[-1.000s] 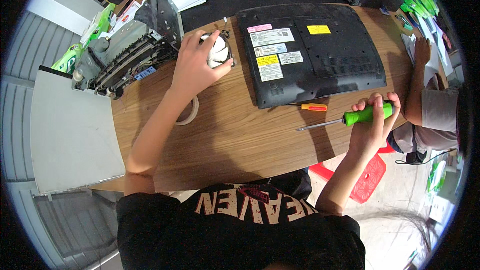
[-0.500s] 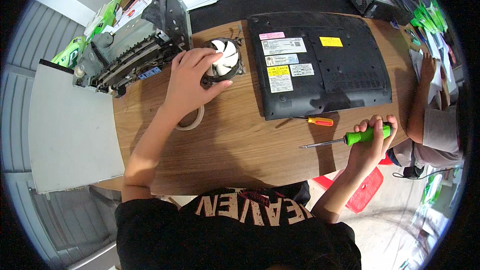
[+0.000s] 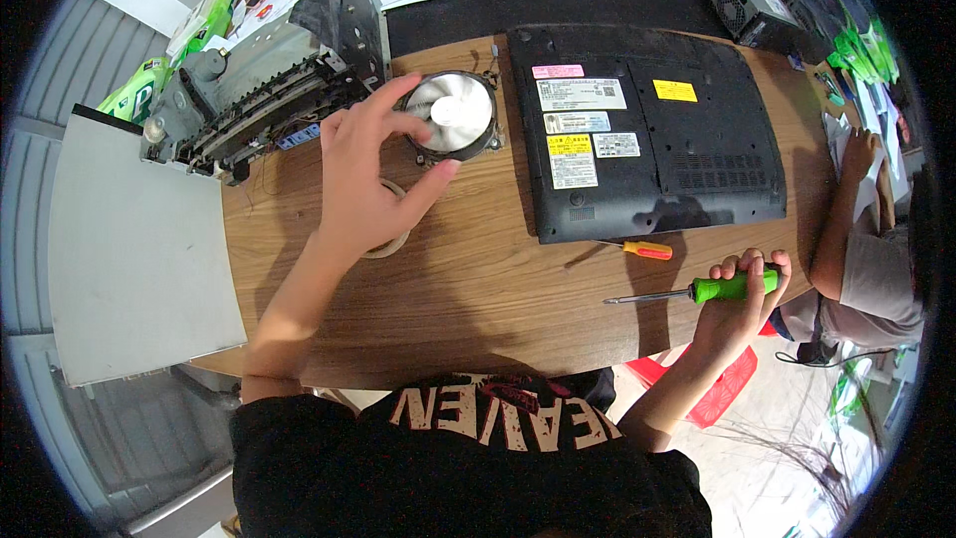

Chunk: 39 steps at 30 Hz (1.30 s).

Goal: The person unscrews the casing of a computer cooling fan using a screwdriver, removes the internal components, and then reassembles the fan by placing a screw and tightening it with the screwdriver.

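Observation:
A round cooling fan [image 3: 444, 114] with white blades and a black ring lies on the wooden table; its blades are blurred as if spinning. My left hand [image 3: 370, 174] reaches over its left side, thumb and fingers spread apart around the edge. Whether a fingertip touches the ring I cannot tell. Under that hand shows part of a beige ring [image 3: 396, 242]. My right hand [image 3: 735, 311] is wrapped round the green handle of a screwdriver [image 3: 652, 297], its shaft pointing left above the table's front edge. A black laptop [image 3: 637, 174] lies bottom up between the hands.
A small screwdriver [image 3: 647, 250] with a yellow and red handle lies by the laptop's front edge. At left stands an opened metal machine frame [image 3: 269, 90], beside a white panel [image 3: 144, 249]. Another person's arm [image 3: 839, 209] rests at the right; a red stool [image 3: 725, 389] stands below.
The fan's blades were sharp and still before and are now blurred. My left fingers have spread and drawn back a little. My right hand keeps hold of the green screwdriver.

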Each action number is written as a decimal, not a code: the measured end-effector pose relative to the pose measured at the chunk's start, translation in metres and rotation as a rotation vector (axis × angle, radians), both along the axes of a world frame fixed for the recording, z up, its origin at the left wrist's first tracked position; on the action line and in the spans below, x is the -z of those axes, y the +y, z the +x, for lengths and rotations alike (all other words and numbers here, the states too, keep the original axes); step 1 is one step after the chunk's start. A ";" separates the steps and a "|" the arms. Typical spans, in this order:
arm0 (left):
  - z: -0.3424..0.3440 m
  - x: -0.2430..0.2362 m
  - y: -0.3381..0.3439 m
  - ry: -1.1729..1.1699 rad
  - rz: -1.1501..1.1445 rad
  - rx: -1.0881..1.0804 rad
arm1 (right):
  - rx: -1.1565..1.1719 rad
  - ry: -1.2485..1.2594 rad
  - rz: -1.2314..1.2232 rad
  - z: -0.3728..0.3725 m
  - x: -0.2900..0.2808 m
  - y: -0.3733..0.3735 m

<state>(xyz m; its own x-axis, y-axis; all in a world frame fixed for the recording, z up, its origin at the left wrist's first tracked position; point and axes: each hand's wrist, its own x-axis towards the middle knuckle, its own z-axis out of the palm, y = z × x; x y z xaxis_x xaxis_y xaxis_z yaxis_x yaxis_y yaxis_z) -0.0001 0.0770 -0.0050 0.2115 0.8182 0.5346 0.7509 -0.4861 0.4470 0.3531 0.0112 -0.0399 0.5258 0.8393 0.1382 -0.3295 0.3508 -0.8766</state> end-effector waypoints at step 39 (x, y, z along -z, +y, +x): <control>-0.007 -0.001 0.011 -0.044 -0.061 -0.119 | -0.038 -0.024 -0.005 -0.004 0.002 -0.003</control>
<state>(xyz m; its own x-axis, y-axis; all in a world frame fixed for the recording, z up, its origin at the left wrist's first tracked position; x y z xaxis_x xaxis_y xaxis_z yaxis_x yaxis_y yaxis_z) -0.0068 0.0879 -0.0039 0.0882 0.8674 0.4898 0.7810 -0.3654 0.5065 0.3493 0.0085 -0.0422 0.4901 0.8593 0.1460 -0.3209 0.3336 -0.8864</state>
